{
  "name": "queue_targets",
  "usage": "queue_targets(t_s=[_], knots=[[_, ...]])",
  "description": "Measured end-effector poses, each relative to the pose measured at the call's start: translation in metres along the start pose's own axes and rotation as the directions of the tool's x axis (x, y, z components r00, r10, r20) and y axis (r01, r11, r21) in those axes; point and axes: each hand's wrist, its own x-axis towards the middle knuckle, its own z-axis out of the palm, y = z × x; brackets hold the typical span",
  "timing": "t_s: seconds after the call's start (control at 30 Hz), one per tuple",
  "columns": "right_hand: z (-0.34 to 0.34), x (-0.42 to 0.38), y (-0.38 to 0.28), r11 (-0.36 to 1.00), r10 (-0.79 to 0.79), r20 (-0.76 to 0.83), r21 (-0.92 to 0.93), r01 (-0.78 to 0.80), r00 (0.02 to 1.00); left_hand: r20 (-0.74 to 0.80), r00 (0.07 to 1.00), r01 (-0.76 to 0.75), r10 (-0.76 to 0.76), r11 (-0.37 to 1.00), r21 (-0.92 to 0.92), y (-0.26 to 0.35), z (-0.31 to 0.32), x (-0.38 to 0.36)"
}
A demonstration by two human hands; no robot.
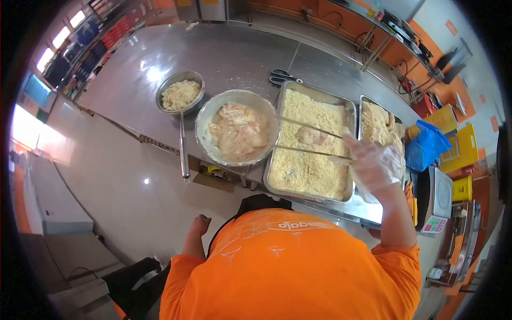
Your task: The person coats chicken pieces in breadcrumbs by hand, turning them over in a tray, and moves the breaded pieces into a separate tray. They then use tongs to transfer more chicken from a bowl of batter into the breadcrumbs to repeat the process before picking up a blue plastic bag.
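My right hand [376, 162], in a clear plastic glove, is closed around long metal tongs [314, 151]. Their two arms are spread apart and reach left across a steel tray [272, 181] of pale breadcrumbs to the bowl's rim. A coated piece of raw meat [310, 135] lies on the crumbs between the tong arms. To the left, a large bowl [200, 127] holds several pieces of raw meat in pale batter [240, 130]. My bare left hand [200, 224] hangs by my side, away from the table, its fingers curled with nothing visible in them.
A long-handled strainer [183, 144] with crumbs stands left of the bowl on the steel table [234, 53]. Black scissors [282, 78] lie behind the tray. At right are a second crumb tray [380, 118], a blue plastic bag [426, 146] and a scale [440, 192].
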Motion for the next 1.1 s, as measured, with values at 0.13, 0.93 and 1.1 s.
queue_targets(t_s=[0.13, 0.93, 1.1], knots=[[-0.055, 0.037, -0.039, 0.961, -0.228, -0.046, -0.169, 0.218, 0.973, -0.030, 1.000, -0.011, 0.011, 1.000, -0.004, -0.018, 0.008, 0.001], [-0.045, 0.114, -0.128, 0.935, -0.354, 0.020, 0.024, 0.354, 0.935, -0.062, 0.968, 0.225, -0.245, 0.947, -0.231, -0.042, 0.020, -0.065], [0.059, 0.116, -0.084, 0.830, -0.371, -0.168, 0.380, 0.407, 0.913, -0.022, 0.975, 0.212, -0.222, 0.954, -0.212, -0.028, 0.015, -0.059]])
